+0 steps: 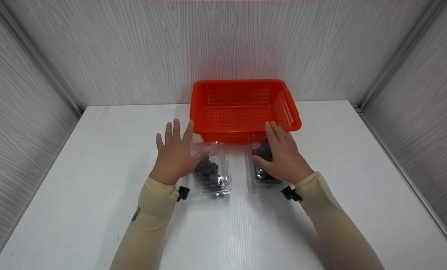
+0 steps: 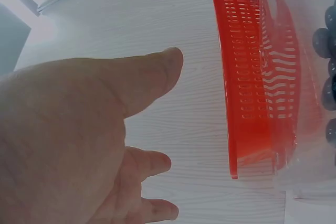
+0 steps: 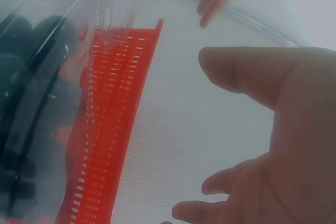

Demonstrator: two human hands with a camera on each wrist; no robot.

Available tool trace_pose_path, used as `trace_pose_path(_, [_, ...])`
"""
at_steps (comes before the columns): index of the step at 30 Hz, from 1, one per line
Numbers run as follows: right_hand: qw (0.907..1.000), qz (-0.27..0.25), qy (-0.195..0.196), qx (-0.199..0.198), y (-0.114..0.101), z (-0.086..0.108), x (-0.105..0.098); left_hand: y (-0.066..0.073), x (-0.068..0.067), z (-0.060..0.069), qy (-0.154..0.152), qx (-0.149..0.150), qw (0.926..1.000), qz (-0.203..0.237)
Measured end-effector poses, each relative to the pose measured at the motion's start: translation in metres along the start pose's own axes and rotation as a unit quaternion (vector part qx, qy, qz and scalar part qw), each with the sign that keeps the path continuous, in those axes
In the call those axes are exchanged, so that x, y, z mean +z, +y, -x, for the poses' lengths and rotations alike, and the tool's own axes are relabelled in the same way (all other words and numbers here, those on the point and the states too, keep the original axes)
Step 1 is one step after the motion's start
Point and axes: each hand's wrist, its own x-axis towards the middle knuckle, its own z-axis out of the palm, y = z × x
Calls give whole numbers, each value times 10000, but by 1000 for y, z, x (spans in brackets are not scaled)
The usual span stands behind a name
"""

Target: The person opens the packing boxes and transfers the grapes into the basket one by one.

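Observation:
A clear plastic box [image 1: 226, 168] with dark round grapes [image 1: 207, 167] lies left of centre on the white table. My left hand [image 1: 175, 157] is over its left side, fingers spread and thumb reaching across it. To the right, a second clear plastic box [image 1: 250, 174] holds similar dark grapes [image 1: 262, 151]. My right hand [image 1: 285, 157] is above that box and hides part of it. In the wrist views, the left thumb [image 2: 157, 74] and right thumb [image 3: 236, 72] stand apart from the boxes, with nothing between thumb and fingers.
A red perforated basket [image 1: 223, 137] stands just beyond both boxes, near the back wall [image 1: 140, 52]; no contents show in it. Grey wood-grain panels enclose the white table [image 1: 77, 195] on the left, right and back.

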Motion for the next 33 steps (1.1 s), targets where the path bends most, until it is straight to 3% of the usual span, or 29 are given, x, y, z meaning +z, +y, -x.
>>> trace_pose_path(15, [9998, 39, -131, -137, -12, 1, 8, 3, -4, 5, 75, 66, 9999, -13])
trace_pose_path(23, [9974, 138, -344, -615, -18, 5, 15, 12, -3, 17, 142, 238, 9996, -65])
trace_pose_path(28, [9947, 232, -354, -934, -21, 8, 17, 15, 4, 27, -73, 375, 9991, -176])
trace_pose_path(33, [9941, 266, -473, -943, -24, 9, 19, 17, 7, 34, -402, 514, 9972, -358])
